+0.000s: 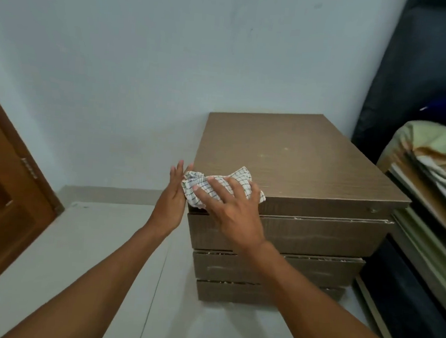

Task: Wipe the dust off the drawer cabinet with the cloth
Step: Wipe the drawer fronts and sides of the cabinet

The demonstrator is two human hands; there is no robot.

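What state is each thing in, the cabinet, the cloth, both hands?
Drawer cabinet: all drawers shut, pale specks on its top.
Checked cloth: crumpled, on the top's front left corner, overhanging the edge.
Right hand: fingers spread, pressing on the cloth.
Left hand: fingers straight, against the cloth at the cabinet's left side.

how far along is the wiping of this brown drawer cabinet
Nothing looks finished yet. In hand: the right hand presses the white checked cloth on the front left corner of the brown wood-grain drawer cabinet, the left hand flat beside it. Left: pale specks further back on top, whitish dust along the drawer edges.
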